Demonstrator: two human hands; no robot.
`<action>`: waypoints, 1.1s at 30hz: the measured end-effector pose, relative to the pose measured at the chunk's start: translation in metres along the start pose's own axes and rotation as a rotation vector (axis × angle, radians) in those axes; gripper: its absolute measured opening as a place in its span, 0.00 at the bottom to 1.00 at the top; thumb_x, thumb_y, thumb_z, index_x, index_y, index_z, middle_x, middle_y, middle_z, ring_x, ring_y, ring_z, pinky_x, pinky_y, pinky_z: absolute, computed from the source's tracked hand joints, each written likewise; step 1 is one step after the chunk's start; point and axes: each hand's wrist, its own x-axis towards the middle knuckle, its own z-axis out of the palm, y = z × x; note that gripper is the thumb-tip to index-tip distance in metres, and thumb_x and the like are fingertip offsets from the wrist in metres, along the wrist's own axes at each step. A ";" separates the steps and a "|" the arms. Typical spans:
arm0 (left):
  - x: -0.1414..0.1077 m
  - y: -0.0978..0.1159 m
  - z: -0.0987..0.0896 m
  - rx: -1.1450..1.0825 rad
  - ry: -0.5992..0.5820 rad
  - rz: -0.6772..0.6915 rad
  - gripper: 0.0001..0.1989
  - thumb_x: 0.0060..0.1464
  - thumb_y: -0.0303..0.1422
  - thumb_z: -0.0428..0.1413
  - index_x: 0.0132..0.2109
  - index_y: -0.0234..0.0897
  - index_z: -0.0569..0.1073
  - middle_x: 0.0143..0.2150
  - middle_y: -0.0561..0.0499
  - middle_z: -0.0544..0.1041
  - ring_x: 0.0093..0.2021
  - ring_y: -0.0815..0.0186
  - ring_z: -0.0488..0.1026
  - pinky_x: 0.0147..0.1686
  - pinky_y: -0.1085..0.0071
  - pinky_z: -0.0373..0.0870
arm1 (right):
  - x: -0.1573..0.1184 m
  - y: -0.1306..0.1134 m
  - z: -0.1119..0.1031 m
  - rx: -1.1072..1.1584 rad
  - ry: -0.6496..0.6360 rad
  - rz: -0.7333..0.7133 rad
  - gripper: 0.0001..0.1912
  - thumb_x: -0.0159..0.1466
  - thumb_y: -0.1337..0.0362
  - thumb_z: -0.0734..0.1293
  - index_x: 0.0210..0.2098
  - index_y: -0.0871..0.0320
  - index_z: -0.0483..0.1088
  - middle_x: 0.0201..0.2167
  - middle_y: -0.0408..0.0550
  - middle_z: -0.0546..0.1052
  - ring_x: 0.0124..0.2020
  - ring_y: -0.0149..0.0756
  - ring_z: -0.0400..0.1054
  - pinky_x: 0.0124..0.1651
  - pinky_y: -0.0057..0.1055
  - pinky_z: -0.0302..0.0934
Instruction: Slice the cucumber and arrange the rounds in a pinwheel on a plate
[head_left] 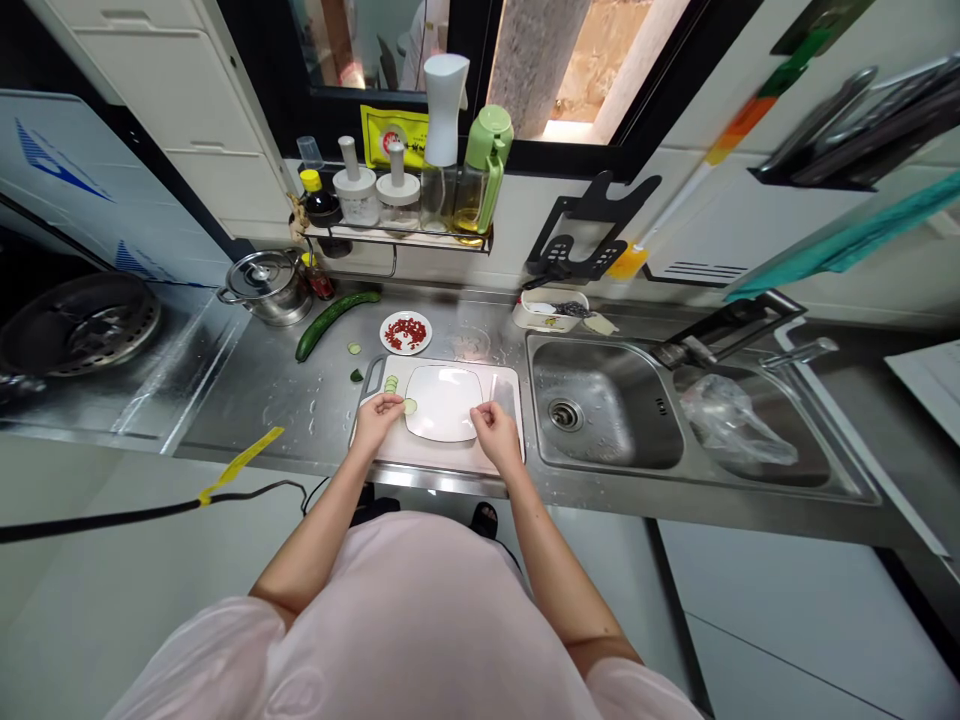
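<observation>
My left hand (pixel 381 420) pinches a thin round cucumber slice (pixel 410 407) over the left edge of a white plate (pixel 444 400). The fingers of my right hand (pixel 495 432) are pinched together at the plate's right rim; anything between them is too small to make out. Under the plate lies a pale cutting board (pixel 427 458) with a grey handle. A short row of cucumber slices (pixel 391 384) rests on its upper left. A flat grey blade-like piece (pixel 507 396) lies at the board's right side, partly hidden by my right hand.
Behind the board are a cucumber (pixel 334 322), a small plate of chopped red pieces (pixel 406 334) and a lidded pot (pixel 268 285). A loose slice (pixel 354 349) and a cucumber end (pixel 355 376) lie left. The sink (pixel 607 400) is right; a condiment shelf (pixel 405 236) hangs above.
</observation>
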 end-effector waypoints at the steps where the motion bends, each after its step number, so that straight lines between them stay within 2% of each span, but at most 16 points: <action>1: -0.002 0.008 0.004 -0.012 -0.022 0.008 0.15 0.39 0.36 0.63 0.35 0.33 0.74 0.31 0.50 0.75 0.31 0.71 0.70 0.35 0.74 0.64 | 0.001 -0.009 -0.001 0.036 -0.001 -0.025 0.13 0.60 0.54 0.61 0.30 0.57 0.67 0.21 0.41 0.68 0.24 0.31 0.62 0.30 0.27 0.53; 7: -0.015 0.047 0.021 -0.027 -0.119 0.056 0.14 0.40 0.36 0.63 0.35 0.33 0.75 0.32 0.49 0.76 0.32 0.70 0.71 0.36 0.73 0.66 | 0.000 -0.058 -0.006 0.162 -0.090 -0.199 0.10 0.61 0.57 0.61 0.31 0.57 0.68 0.26 0.42 0.72 0.28 0.30 0.64 0.32 0.26 0.56; 12: -0.024 0.064 0.029 -0.011 -0.192 0.130 0.12 0.41 0.35 0.63 0.35 0.33 0.75 0.32 0.50 0.75 0.31 0.70 0.70 0.34 0.74 0.66 | 0.000 -0.084 -0.009 0.195 -0.121 -0.348 0.09 0.62 0.61 0.61 0.33 0.57 0.70 0.31 0.45 0.73 0.33 0.32 0.65 0.37 0.28 0.58; 20: -0.030 0.069 0.035 0.032 -0.264 0.195 0.12 0.43 0.35 0.62 0.36 0.34 0.74 0.30 0.51 0.74 0.29 0.71 0.69 0.31 0.75 0.65 | -0.001 -0.090 -0.010 0.170 -0.157 -0.411 0.06 0.62 0.62 0.62 0.32 0.56 0.70 0.31 0.44 0.72 0.35 0.33 0.65 0.36 0.29 0.58; 24: -0.030 0.068 0.035 0.042 -0.150 0.213 0.14 0.43 0.36 0.62 0.39 0.35 0.72 0.33 0.52 0.74 0.27 0.75 0.66 0.30 0.77 0.63 | -0.002 -0.089 -0.011 0.175 -0.132 -0.409 0.06 0.63 0.62 0.62 0.32 0.56 0.69 0.31 0.45 0.72 0.36 0.34 0.65 0.36 0.29 0.58; 27: -0.033 0.066 0.034 0.019 -0.143 0.149 0.13 0.47 0.40 0.60 0.34 0.35 0.71 0.30 0.52 0.73 0.26 0.75 0.65 0.27 0.78 0.61 | -0.001 -0.089 -0.014 0.193 -0.092 -0.413 0.08 0.63 0.61 0.61 0.32 0.56 0.69 0.32 0.46 0.72 0.37 0.35 0.65 0.36 0.30 0.59; 33: -0.042 0.068 0.041 -0.118 -0.388 -0.201 0.22 0.50 0.51 0.53 0.30 0.33 0.70 0.24 0.50 0.72 0.19 0.77 0.61 0.18 0.78 0.51 | -0.002 -0.091 -0.021 0.226 -0.023 -0.454 0.09 0.65 0.59 0.60 0.35 0.55 0.69 0.34 0.47 0.72 0.39 0.35 0.65 0.34 0.30 0.59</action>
